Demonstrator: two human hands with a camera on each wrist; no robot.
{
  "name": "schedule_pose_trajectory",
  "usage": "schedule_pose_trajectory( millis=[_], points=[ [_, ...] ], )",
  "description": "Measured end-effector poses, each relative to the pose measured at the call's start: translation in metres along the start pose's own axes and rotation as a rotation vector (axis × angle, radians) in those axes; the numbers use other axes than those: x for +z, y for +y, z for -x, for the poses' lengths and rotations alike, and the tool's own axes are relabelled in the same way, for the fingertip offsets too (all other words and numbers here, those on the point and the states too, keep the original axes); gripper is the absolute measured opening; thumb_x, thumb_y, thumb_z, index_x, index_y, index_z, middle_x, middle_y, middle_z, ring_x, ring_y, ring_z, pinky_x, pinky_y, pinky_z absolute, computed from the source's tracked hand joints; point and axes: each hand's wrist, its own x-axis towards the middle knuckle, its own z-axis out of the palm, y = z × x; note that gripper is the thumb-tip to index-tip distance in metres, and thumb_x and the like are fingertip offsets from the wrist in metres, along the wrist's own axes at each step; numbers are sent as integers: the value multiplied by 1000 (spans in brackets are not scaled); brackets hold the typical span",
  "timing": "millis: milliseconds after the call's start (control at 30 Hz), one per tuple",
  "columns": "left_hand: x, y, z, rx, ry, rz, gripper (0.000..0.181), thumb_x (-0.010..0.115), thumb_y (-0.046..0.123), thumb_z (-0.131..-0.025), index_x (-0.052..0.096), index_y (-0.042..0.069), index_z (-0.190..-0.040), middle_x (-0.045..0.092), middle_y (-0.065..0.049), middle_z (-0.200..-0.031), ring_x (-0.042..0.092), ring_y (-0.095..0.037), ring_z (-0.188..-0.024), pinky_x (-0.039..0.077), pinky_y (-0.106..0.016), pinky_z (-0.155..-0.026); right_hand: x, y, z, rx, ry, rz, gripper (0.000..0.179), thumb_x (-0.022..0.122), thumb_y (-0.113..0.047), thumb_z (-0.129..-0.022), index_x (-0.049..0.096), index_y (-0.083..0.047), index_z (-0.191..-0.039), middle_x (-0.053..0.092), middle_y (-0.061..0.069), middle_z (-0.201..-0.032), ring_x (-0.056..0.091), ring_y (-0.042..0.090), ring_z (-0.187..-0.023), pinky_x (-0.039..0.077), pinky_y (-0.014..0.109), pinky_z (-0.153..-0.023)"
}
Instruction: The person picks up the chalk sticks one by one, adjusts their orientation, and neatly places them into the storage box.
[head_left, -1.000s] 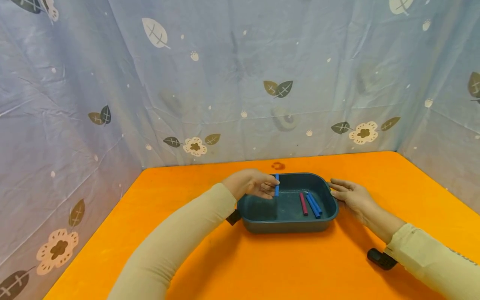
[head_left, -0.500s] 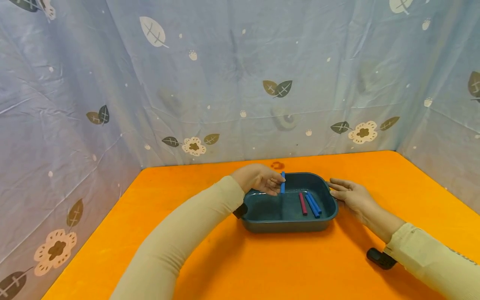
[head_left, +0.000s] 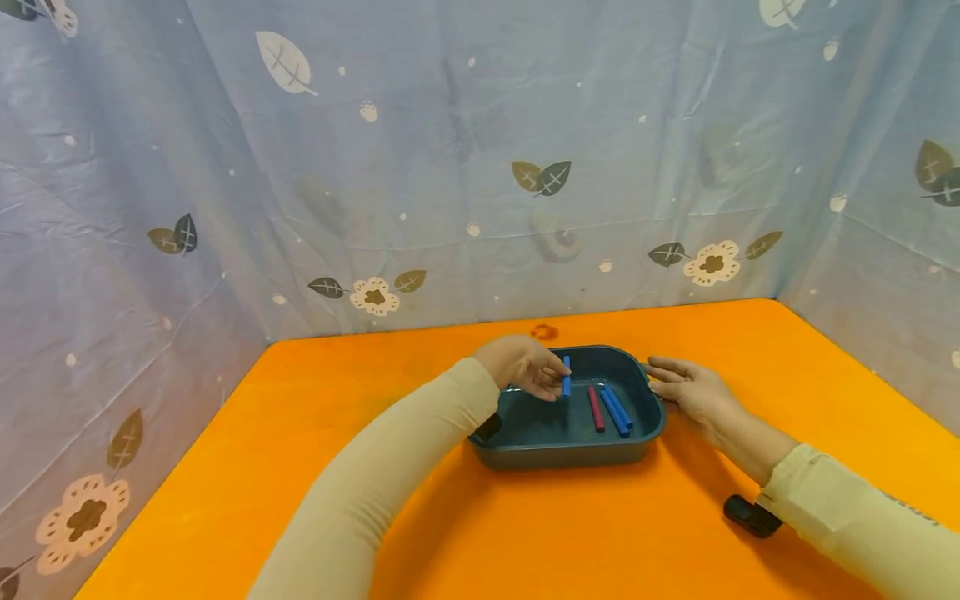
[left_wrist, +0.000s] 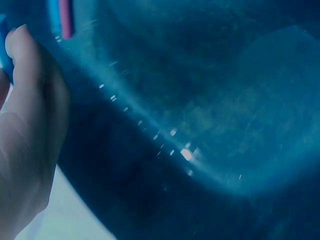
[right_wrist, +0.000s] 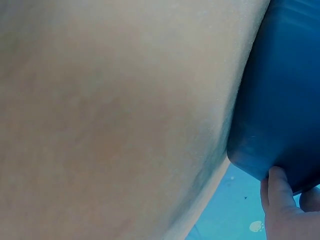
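Blue stick (head_left: 567, 387), pinched in the left hand (head_left: 528, 369), runs crosswise over the tray (head_left: 562, 457); right hand (head_left: 701, 398), straight-fingered, touches the tray's end.

I pinch a slim, straight blue stick (head_left: 567, 388) in my left hand (head_left: 528, 370), over the open, dark teal tray (head_left: 562, 457) with rounded corners.
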Motion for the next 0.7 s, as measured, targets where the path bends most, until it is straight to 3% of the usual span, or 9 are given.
schedule_pose_trajectory(
  millis=[233,333,500,700],
  points=[
    [11,-11,-22,-66,-27,18,9,54,3,-99,55,-6,-97,52,-17,-83,51,-27,-79,43,-36,-103,1,2,0,1,7,24,59,43,0,-102,11,10,-150,16,31,-153,58,-8,-89,53,20,-80],
    [16,-14,-28,-87,-39,-11,9,55,3,-99,57,-5,-93,54,-18,-80,53,-26,-76,44,-37,-102,2,3,0,-12,9,22,58,43,0,-102,11,11,-150,17,32,-152,58,-8,-89,53,20,-78],
    [21,-16,-31,-116,-14,-40,18,58,3,-97,56,-4,-81,56,-17,-73,56,-25,-67,46,-36,-99,3,4,-1,-23,8,6,58,43,0,-102,12,12,-149,16,32,-152,59,-7,-89,53,20,-76],
    [27,-15,-30,-110,1,-59,20,59,3,-97,55,-4,-78,57,-17,-70,57,-25,-65,47,-37,-97,2,6,-1,-27,13,-6,59,43,0,-102,11,12,-149,15,33,-152,59,-7,-89,54,20,-77]
  ],
)
